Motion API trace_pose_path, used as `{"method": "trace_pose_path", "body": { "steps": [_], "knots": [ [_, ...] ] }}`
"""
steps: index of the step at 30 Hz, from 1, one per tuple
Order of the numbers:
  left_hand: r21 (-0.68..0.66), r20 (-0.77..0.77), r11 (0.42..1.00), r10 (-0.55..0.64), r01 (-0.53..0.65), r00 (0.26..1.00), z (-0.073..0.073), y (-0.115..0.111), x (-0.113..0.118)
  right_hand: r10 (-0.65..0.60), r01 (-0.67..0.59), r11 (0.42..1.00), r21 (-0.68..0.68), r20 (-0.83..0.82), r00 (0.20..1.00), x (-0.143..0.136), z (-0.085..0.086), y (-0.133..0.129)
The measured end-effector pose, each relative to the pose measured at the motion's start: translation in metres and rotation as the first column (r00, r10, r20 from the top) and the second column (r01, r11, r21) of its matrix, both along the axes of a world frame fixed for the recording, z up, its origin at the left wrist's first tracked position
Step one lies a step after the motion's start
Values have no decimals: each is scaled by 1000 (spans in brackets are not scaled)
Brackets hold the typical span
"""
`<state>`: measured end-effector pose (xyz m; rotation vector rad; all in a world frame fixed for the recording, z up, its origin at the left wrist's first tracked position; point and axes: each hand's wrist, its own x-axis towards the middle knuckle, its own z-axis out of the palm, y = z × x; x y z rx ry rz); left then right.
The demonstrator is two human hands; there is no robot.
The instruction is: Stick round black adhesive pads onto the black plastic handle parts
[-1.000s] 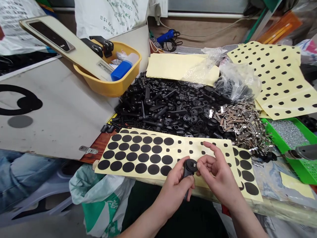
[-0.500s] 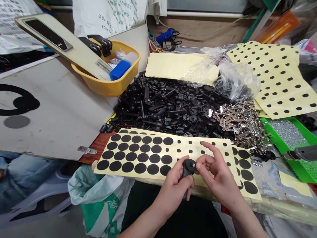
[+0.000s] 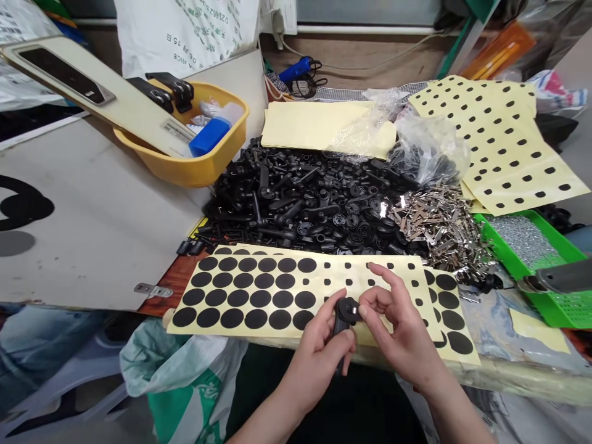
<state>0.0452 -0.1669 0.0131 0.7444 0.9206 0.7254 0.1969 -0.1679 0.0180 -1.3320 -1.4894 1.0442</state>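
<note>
Left hand (image 3: 324, 345): black part (image 3: 345, 314) gripped upright | right hand (image 3: 398, 327): fingertips pinched at its round end | grips unchanged, view shifted

Behind the counter (image 3: 178, 280) there is a low wall (image 3: 383, 55) of brown, wood-like surface. Above it runs a white horizontal rail (image 3: 365, 29), and over this rail is a dull grey panel (image 3: 370, 11), maybe window glass; I cannot tell. A white socket box (image 3: 285, 15) is fixed near the rail, and a pale cable (image 3: 346, 65) hangs along the wall. At upper right, a green post (image 3: 457, 48) leans. The counter shows reddish-brown wood at left. Beside it stands a stained whitish board (image 3: 97, 191) with a metal hinge (image 3: 153, 290). Below are a pale plastic stool (image 3: 86, 370) and a grey floor (image 3: 123, 428). The light is whitish and quite even.
</note>
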Motion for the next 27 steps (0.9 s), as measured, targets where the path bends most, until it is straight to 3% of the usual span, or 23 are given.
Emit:
{"method": "trace_pose_path", "body": {
  "steps": [13,23,27],
  "knots": [
    [-2,-23,1000,-7,7,1000,1,0,3,-39,38,999,-37,-19,999,-3,0,-1],
    [37,-10,999,-4,5,1000,-6,-2,4,-95,32,969,-243,-251,963,-2,6,-3],
    [27,-2,1000,-12,12,1000,-6,-1,3,-58,31,982,-189,-140,988,-1,7,-3]
  ]
}}
